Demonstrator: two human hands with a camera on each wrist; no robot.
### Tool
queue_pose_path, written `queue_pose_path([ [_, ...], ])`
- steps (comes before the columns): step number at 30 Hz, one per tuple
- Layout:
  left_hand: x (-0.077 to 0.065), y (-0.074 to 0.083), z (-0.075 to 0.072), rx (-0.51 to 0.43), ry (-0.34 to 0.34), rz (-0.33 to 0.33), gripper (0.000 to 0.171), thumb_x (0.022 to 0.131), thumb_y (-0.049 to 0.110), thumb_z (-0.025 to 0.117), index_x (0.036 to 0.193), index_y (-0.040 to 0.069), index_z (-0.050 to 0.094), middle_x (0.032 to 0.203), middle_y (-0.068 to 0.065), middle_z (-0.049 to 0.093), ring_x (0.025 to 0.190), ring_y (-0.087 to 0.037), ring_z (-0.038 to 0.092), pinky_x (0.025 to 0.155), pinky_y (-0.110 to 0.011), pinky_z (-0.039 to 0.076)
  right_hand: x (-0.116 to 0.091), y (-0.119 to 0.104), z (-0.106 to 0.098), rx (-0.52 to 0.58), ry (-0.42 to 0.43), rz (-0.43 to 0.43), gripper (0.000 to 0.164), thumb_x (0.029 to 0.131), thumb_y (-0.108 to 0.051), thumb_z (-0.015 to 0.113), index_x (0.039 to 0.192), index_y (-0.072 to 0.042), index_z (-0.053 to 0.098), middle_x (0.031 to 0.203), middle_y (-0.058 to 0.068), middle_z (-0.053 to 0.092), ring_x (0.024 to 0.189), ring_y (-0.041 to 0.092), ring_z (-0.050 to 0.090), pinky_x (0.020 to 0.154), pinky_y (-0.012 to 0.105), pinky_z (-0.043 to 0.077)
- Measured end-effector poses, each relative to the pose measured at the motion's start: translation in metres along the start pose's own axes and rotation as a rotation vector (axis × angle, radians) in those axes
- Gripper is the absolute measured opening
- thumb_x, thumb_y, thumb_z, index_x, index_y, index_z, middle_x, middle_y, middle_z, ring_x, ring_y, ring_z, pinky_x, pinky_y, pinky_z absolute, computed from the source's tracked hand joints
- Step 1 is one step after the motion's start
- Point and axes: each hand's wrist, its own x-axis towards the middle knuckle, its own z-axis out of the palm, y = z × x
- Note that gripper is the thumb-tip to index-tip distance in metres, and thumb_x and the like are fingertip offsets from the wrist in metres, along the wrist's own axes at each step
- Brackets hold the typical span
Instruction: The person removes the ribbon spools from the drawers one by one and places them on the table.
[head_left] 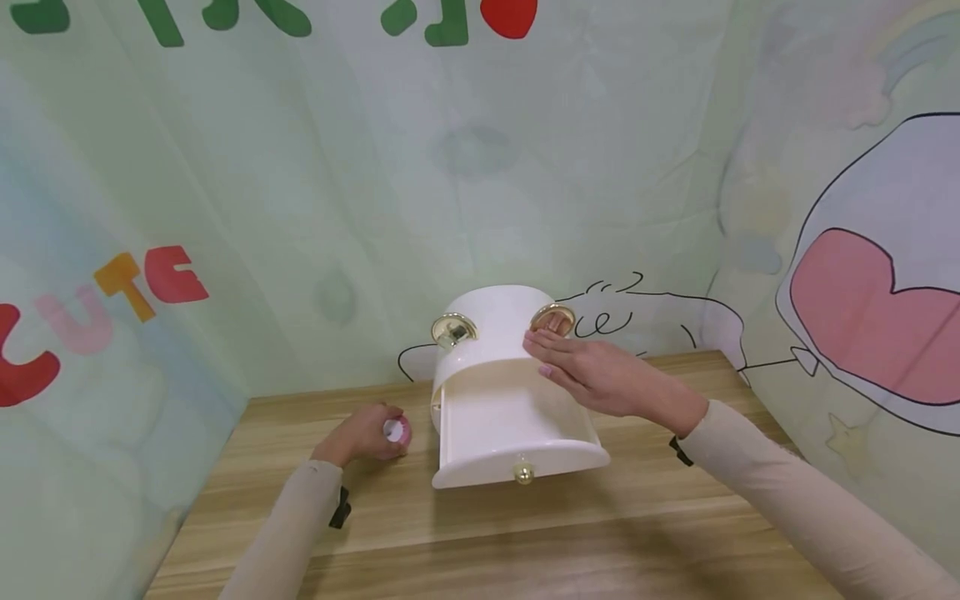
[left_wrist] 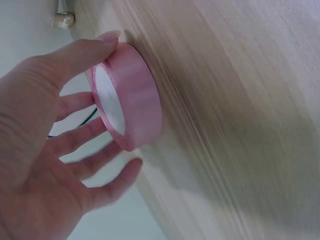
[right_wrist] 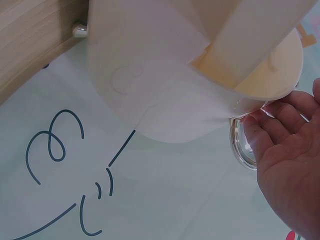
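Left hand [head_left: 369, 433] pinched a white-cored pink roll [left_wrist: 141, 97] near the worktop's [head_left: 300, 402] back edge; right hand [head_left: 600, 377], seemingly unclenched, touched a white box [head_left: 498, 342].

A pink, white-cored roll [left_wrist: 139, 97] is held left of the white box [head_left: 498, 325], whose gold-knobbed drawer [head_left: 483, 467] is pulled out.

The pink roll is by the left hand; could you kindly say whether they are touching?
Touching: the left wrist view shows the left hand with its thumb tip against the pink roll.
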Motion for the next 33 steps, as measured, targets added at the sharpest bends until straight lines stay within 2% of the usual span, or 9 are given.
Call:
queue_pose_path([
  [6, -0.005, 0.007, -0.003, 0.035, 0.044, 0.022, 0.075, 0.079, 0.028, 0.09, 0.14, -0.002, 0.06, 0.139, -0.028, 0.059, 0.12, -0.042, 0.063, 0.103, -0.059, 0.054, 0.0, 0.0, 0.0, -0.003, -0.006, 0.001, 0.051, 0.114, -0.032, 0.041, 0.159, -0.008, 0.043, 0.167, 0.01, 0.04, 0.156, 0.027, 0.04, 0.122, 0.05, 0.042],
  [12, -0.012, 0.026, -0.019, 0.055, 0.154, 0.044, 0.056, 0.089, 0.019, 0.081, 0.136, -0.004, 0.063, 0.136, -0.029, 0.059, 0.123, -0.044, 0.06, 0.106, -0.06, 0.052, 0.0, 0.0, 0.0, -0.006, -0.009, 0.0, 0.05, 0.114, -0.031, 0.041, 0.159, -0.008, 0.043, 0.167, 0.01, 0.04, 0.156, 0.027, 0.04, 0.122, 0.05, 0.041],
  [16, -0.021, 0.04, -0.034, 0.034, 0.287, 0.091, 0.038, 0.092, 0.016, 0.077, 0.123, -0.003, 0.068, 0.125, -0.026, 0.063, 0.115, -0.042, 0.061, 0.1, -0.058, 0.054, 0.0, -0.001, 0.0, -0.008, -0.005, -0.003, 0.05, 0.114, -0.03, 0.041, 0.159, -0.008, 0.043, 0.167, 0.01, 0.041, 0.156, 0.027, 0.04, 0.122, 0.05, 0.041],
  [21, -0.031, 0.056, -0.049, 0.059, 0.437, 0.189, 0.023, 0.091, 0.015, 0.079, 0.107, 0.0, 0.071, 0.109, -0.02, 0.068, 0.102, -0.035, 0.066, 0.089, -0.053, 0.058, 0.001, 0.0, -0.001, -0.009, 0.004, -0.008, 0.05, 0.114, -0.029, 0.042, 0.158, -0.008, 0.044, 0.166, 0.01, 0.042, 0.156, 0.028, 0.041, 0.122, 0.05, 0.041],
  [26, -0.039, 0.072, -0.058, 0.085, 0.485, 0.24, 0.021, 0.091, 0.017, 0.079, 0.103, 0.003, 0.072, 0.104, -0.013, 0.07, 0.099, -0.031, 0.068, 0.086, -0.049, 0.059, 0.001, 0.0, -0.002, -0.01, 0.002, -0.001, 0.05, 0.114, -0.03, 0.041, 0.158, -0.008, 0.044, 0.167, 0.01, 0.041, 0.156, 0.027, 0.041, 0.121, 0.05, 0.042],
  [33, -0.051, 0.092, -0.065, 0.076, 0.521, 0.251, 0.015, 0.091, 0.017, 0.079, 0.096, 0.007, 0.068, 0.099, -0.01, 0.069, 0.092, -0.026, 0.066, 0.08, -0.044, 0.058, 0.0, -0.001, -0.001, 0.0, -0.01, 0.007, 0.051, 0.114, -0.032, 0.04, 0.159, -0.008, 0.043, 0.167, 0.01, 0.04, 0.156, 0.027, 0.039, 0.122, 0.05, 0.041],
])
